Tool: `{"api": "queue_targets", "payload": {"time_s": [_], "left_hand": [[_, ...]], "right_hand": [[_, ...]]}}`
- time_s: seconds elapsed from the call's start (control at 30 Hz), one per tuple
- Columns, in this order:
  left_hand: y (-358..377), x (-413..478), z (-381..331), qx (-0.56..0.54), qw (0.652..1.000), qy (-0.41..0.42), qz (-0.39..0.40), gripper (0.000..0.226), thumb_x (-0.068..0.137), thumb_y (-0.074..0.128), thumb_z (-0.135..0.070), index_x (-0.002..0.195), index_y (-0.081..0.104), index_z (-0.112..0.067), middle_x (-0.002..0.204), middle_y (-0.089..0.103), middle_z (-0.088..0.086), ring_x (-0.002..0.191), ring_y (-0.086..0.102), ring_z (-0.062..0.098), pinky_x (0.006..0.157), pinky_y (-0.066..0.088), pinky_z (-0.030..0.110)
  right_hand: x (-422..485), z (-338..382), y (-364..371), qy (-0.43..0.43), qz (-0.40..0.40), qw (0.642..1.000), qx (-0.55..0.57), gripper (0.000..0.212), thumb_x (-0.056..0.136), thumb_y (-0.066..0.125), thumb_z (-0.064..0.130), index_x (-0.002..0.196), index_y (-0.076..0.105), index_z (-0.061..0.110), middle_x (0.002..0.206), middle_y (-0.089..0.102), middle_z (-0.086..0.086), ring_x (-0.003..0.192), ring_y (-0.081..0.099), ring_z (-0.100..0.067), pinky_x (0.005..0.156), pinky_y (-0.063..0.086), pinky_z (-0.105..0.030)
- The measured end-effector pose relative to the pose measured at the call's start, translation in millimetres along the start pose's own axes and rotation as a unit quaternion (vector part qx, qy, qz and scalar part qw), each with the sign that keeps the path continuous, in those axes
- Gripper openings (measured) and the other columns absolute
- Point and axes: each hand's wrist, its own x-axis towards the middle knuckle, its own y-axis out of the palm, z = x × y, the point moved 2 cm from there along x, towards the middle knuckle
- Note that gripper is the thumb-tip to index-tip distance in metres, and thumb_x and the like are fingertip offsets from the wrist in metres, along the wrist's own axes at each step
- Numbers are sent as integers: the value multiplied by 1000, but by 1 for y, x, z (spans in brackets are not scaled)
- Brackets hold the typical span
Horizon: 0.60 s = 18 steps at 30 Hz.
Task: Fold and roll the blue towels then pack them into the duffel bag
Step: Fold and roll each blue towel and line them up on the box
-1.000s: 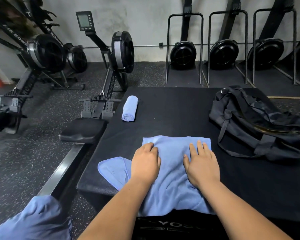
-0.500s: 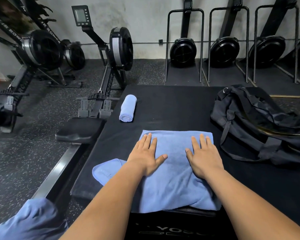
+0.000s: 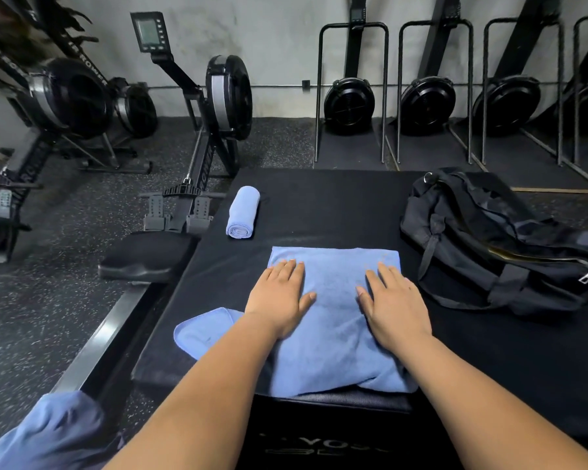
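A folded blue towel [image 3: 335, 320] lies flat on the black mat [image 3: 319, 212] in front of me, its near end hanging over the mat's front edge. My left hand [image 3: 279, 300] presses flat on its left side, fingers straight. Flat on the towel's right side lies my right hand [image 3: 392, 300]. A loose flap of blue towel [image 3: 204, 329] sticks out to the left under my left forearm. A rolled blue towel [image 3: 242, 212] rests at the mat's far left. The black duffel bag [image 3: 496, 242] sits on the right, its zipper partly open.
A rowing machine [image 3: 214, 106] with its seat [image 3: 146, 256] and rail stands just left of the mat. More rowers stand upright along the back wall. Another heap of blue cloth [image 3: 48, 435] shows at the bottom left.
Both hands have slid forward along the towel and spread apart, fingers straightening from slightly curled to flat. The towel's far part looks smoother.
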Motion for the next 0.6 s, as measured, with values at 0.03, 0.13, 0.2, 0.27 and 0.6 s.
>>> {"api": "queue_targets", "payload": {"time_s": [0.03,0.13,0.2,0.27,0.6], "left_hand": [[-4,-7,-2,-27,999,16,-30,69,106,34,-60,158,37,-16,167,34,6,154,29,25,126,20,38],[-17,-34,-9,-110,988,81,-79,62,99,44,-66,141,59,-23,145,61,-3,132,56,21,114,38,37],[-18,-53,-13,-95,989,108,-45,65,96,46,-73,140,60,-28,142,62,-8,131,57,16,113,38,38],[-16,-66,-12,-16,995,95,10,63,97,43,-74,142,55,-32,155,51,-11,143,46,13,122,25,41],[-35,-132,-19,-41,976,197,-82,58,87,53,-79,119,62,-31,116,59,-9,106,53,15,98,40,33]], "right_hand": [[-8,-1,-3,-8,-11,1000,5,68,103,22,58,143,56,14,156,47,-13,141,43,-30,109,42,-45],[-36,-2,-9,-58,-21,998,32,61,100,42,59,141,59,17,150,53,-9,134,52,-30,102,49,-43],[-54,-6,-7,-103,7,994,26,61,98,44,62,144,57,24,149,55,0,134,54,-24,99,50,-39],[-62,-14,-9,-102,7,995,3,61,98,41,63,143,58,24,148,56,0,135,53,-23,99,50,-41],[-113,5,-42,-223,41,970,84,48,92,50,75,118,51,35,126,51,15,112,51,-11,89,50,-35]]}}
